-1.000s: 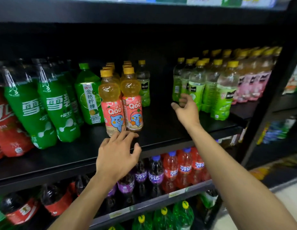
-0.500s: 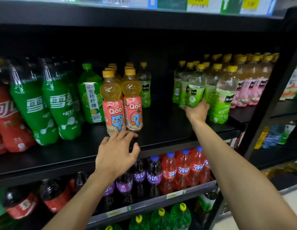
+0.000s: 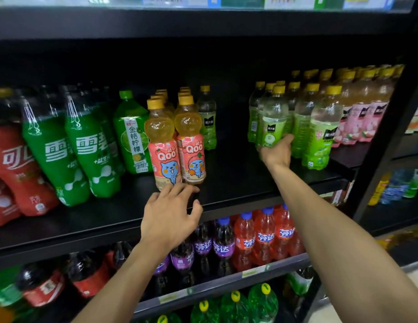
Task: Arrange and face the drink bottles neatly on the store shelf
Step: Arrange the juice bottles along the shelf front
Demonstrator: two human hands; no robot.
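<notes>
On the black middle shelf [image 3: 238, 183], my right hand [image 3: 275, 152] grips the lower part of a pale green juice bottle [image 3: 273, 120] with a yellow cap, lifted slightly in front of a row of like bottles [image 3: 320, 131]. My left hand [image 3: 170, 217] hovers with spread fingers at the shelf's front edge, just below two orange Qoo bottles [image 3: 177, 150], and holds nothing. One lone green juice bottle [image 3: 207, 122] stands behind the Qoo rows.
Large green soda bottles [image 3: 70, 155] and red cola bottles [image 3: 14, 169] fill the left of the shelf. Pink peach bottles [image 3: 362, 117] stand far right. A bare gap lies between the Qoo rows and the green juice group. Purple and orange soda bottles [image 3: 245, 236] sit below.
My right hand reached right to the green juice bottles and closed around the front left one. My left hand stayed near the Qoo bottles.
</notes>
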